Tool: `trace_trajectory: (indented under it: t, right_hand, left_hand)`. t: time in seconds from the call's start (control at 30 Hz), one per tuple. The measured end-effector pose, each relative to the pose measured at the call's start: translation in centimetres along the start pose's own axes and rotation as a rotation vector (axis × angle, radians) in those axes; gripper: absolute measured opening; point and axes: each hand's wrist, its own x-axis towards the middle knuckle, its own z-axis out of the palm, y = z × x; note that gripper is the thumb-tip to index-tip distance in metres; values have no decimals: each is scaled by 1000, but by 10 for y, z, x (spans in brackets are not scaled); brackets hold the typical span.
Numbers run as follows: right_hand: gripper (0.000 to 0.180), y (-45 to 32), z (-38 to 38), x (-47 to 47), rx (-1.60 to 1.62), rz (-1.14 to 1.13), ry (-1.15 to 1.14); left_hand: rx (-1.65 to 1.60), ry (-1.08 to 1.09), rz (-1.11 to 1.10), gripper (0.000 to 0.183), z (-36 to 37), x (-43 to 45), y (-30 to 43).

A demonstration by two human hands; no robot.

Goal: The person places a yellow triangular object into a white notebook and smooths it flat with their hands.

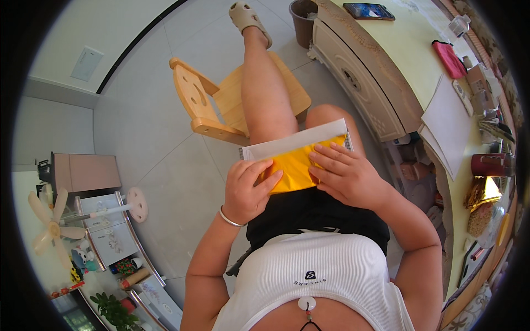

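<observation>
A yellow sheet (292,167), creased and slightly shiny, lies over a white paper or board (296,140) across my lap. Narrow checked edges (348,141) of something under the white piece show at both ends. My left hand (249,188), with a bangle on the wrist, pinches the yellow sheet's left side between thumb and fingers. Palm down, my right hand (345,173) rests on the sheet's right part with the fingers spread and nothing gripped. The sheet's lower corners are partly covered by my hands.
My leg stretches over a wooden chair (232,99). On the right, a desk (401,53) bears a phone (369,11), white papers (447,120), a dark red mug (492,164) and gold foil (482,192). A bin (301,25) stands beyond; a fan (54,229) stands left.
</observation>
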Motion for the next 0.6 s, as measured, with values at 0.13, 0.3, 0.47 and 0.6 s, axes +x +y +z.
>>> trace_trajectory:
  t: [0.13, 0.3, 0.47, 0.6]
  right_hand:
    - [33, -4, 6, 18, -52, 114, 69]
    - [27, -22, 26, 29, -86, 188, 105]
    - [30, -41, 32, 37, 60, 295, 218]
    - [24, -40, 42, 46, 51, 314, 273]
  left_hand:
    - [128, -4, 9, 25, 2, 10, -4]
    - [42, -23, -22, 26, 4, 13, -4]
    - [-246, -20, -129, 31, 2, 14, -20]
    - [-317, -56, -201, 26, 4, 19, -24]
